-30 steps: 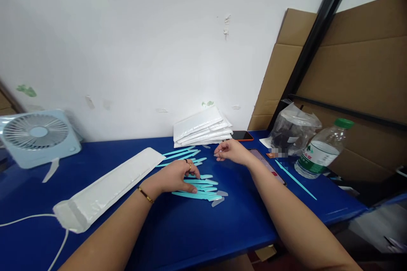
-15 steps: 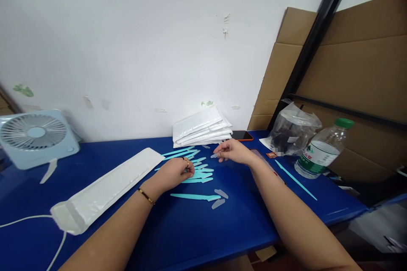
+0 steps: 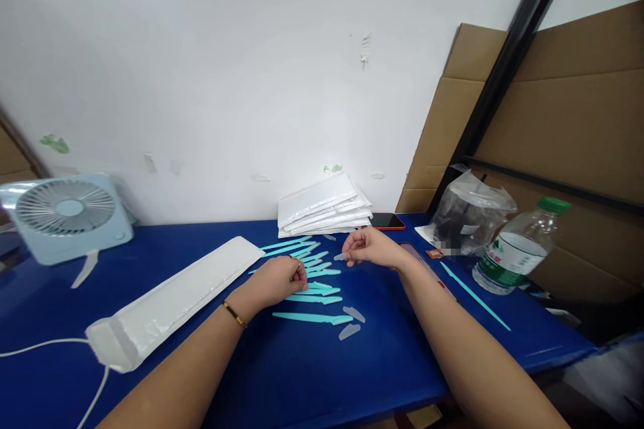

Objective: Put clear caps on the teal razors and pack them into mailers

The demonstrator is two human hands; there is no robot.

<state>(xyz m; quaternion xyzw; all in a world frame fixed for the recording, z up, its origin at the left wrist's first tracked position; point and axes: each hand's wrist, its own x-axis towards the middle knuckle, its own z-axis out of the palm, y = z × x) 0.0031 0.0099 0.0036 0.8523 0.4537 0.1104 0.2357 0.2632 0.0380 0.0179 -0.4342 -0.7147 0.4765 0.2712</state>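
Note:
Several turquoise eyebrow razors [image 3: 316, 299] lie side by side on the blue table. My left hand [image 3: 282, 276] is closed over their handle ends, fingers pinched on the handle of one razor [image 3: 322, 290]; the grip itself is partly hidden. In my right hand [image 3: 369, 248] a small clear plastic blade cap [image 3: 341, 257] is pinched between thumb and fingers, just off the razors' blade ends. Nearer me, a single razor [image 3: 306, 317] lies apart, with two loose caps, one cap [image 3: 354, 314] above and one cap [image 3: 349, 332] below its tip.
Left of the razors lies a long white padded envelope [image 3: 176, 301], and a stack of them [image 3: 322, 208] rests against the wall. A light-blue fan [image 3: 73, 214] stands far left. Rightward are phones [image 3: 387, 222], another razor [image 3: 475, 296], a plastic bag [image 3: 467, 214] and a bottle [image 3: 518, 251].
The razors beneath my left hand are spread a little further apart, the lower ones shifted toward me. My right hand still holds the cap. The whole view has shifted slightly.

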